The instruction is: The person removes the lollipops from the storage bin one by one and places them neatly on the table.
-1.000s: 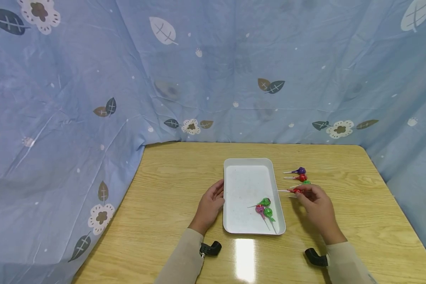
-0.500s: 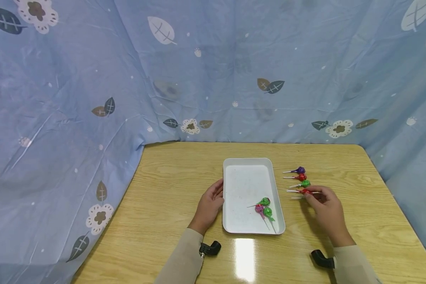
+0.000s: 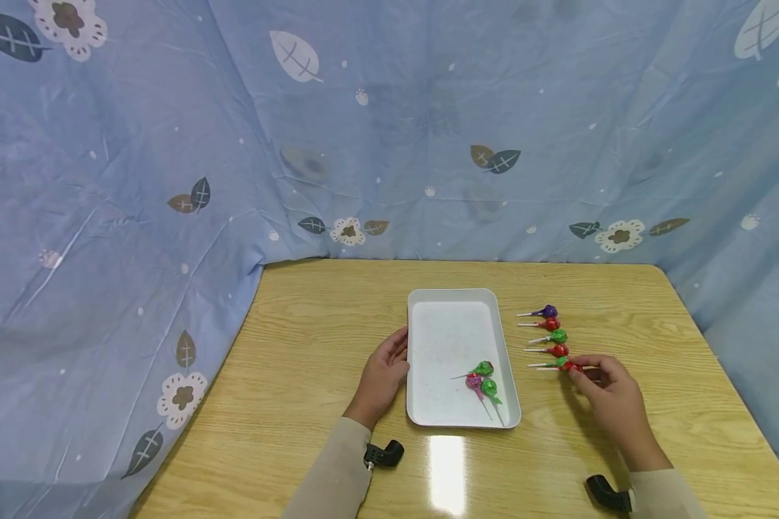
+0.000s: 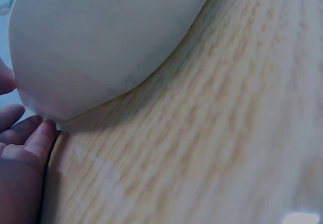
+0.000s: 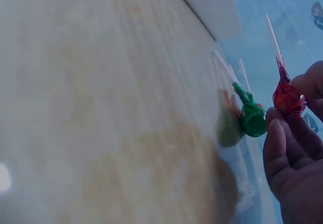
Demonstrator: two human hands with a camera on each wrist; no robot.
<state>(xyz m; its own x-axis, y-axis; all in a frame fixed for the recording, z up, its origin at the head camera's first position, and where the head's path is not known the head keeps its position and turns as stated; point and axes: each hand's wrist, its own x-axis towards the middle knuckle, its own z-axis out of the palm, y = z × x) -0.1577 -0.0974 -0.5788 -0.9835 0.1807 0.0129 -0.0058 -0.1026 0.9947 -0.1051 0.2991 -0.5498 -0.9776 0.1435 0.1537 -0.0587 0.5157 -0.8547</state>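
Observation:
My right hand (image 3: 613,393) pinches a red-wrapped lollipop (image 5: 288,99) by its head between thumb and fingers, white stick pointing away from the palm. Right beside it is a green lollipop (image 5: 253,119), partly covered in the head view. Whether the held one touches the table I cannot tell. Beyond the hand lie a red lollipop (image 3: 559,351), a green one (image 3: 559,336), another red one (image 3: 552,324) and a purple one (image 3: 549,311), sticks to the left. My left hand (image 3: 383,375) rests against the left side of a white tray (image 3: 451,324), thumb and fingertips touching its outer wall.
Inside the tray's near right corner lie two green lollipops (image 3: 490,388) and a pink-purple one (image 3: 474,382). The wooden table (image 3: 324,310) ends at a blue patterned curtain (image 3: 389,144) behind and at the sides. A light reflection shines near the front.
My right hand has carried the red lollipop to the right and nearer to me, from beside the tray to the near end of the row. The left hand and tray have stayed put.

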